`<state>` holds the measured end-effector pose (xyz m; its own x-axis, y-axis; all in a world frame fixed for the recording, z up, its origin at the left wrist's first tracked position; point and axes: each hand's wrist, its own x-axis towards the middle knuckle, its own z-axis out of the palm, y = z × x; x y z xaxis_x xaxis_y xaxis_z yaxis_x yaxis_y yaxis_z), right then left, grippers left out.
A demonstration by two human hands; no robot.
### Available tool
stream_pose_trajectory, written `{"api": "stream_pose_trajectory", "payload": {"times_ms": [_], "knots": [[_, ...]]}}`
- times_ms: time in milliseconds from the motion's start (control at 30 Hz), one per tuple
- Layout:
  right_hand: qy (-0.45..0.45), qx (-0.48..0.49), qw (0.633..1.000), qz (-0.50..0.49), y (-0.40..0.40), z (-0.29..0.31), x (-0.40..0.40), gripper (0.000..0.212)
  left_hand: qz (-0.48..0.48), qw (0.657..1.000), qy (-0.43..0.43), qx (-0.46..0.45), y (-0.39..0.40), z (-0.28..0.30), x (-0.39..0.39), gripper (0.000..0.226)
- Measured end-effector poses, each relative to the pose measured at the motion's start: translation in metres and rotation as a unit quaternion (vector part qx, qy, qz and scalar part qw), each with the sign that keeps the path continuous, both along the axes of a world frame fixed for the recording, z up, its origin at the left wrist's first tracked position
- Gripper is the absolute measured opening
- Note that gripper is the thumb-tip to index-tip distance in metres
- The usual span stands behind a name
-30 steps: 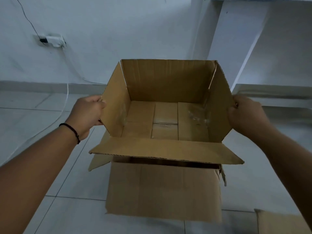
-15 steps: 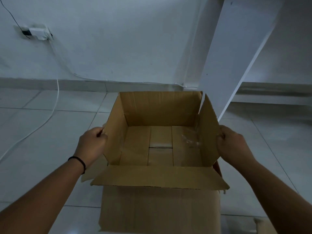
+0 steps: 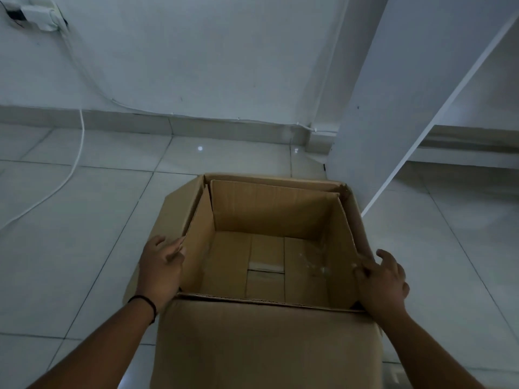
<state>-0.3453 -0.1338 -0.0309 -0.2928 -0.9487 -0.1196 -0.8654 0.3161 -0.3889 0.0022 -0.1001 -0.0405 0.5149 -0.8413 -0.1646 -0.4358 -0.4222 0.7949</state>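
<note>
An open brown cardboard box [image 3: 269, 220] sits on the tiled floor in front of me, empty, its flaps folded outward. The near flap [image 3: 266, 341] hangs down toward me. My left hand [image 3: 161, 269] lies with relaxed fingers on the left flap, against the box's left wall. At the right rim my right hand [image 3: 380, 279] rests with fingers spread over the right wall's top edge. Clear tape scraps show on the box bottom at the right.
A white wall with a skirting board runs behind the box. A white cable [image 3: 75, 153] drops from a wall plug [image 3: 39, 15] and trails over the floor at left. A white furniture panel [image 3: 373, 113] stands just behind the box's right corner.
The box has come down from the air to the floor. Both hands have loosened from gripping the side walls to resting on them, and the side flaps now fold outward.
</note>
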Motion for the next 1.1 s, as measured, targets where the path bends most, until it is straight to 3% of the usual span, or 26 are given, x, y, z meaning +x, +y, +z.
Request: {"api": "stream_pose_trajectory", "payload": {"times_ms": [133, 300, 600, 733, 933, 1100], "knots": [[-0.005, 0.015, 1.000, 0.006, -0.003, -0.006, -0.002, 0.030, -0.016, 0.996, -0.074, 0.042, -0.007, -0.011, -0.007, 0.034], [0.052, 0.016, 0.999, 0.008, -0.006, -0.010, 0.004, 0.030, -0.062, 0.974, -0.188, 0.106, -0.009, -0.018, -0.007, 0.037], [0.092, 0.047, 0.995, 0.006, -0.008, -0.003, 0.011, 0.030, -0.075, 0.969, -0.197, 0.126, -0.006, -0.009, -0.010, 0.043], [0.067, 0.057, 0.996, -0.002, -0.010, -0.001, 0.012, 0.051, -0.059, 0.973, -0.198, 0.101, -0.008, -0.009, -0.014, 0.044], [-0.009, 0.032, 0.998, -0.052, -0.006, -0.002, 0.014, 0.081, -0.007, 0.983, -0.176, 0.050, -0.004, -0.010, -0.018, 0.022], [-0.030, 0.007, 0.999, -0.044, 0.000, -0.005, 0.010, 0.077, -0.011, 0.982, -0.189, 0.025, 0.001, -0.013, -0.019, 0.021]]}}
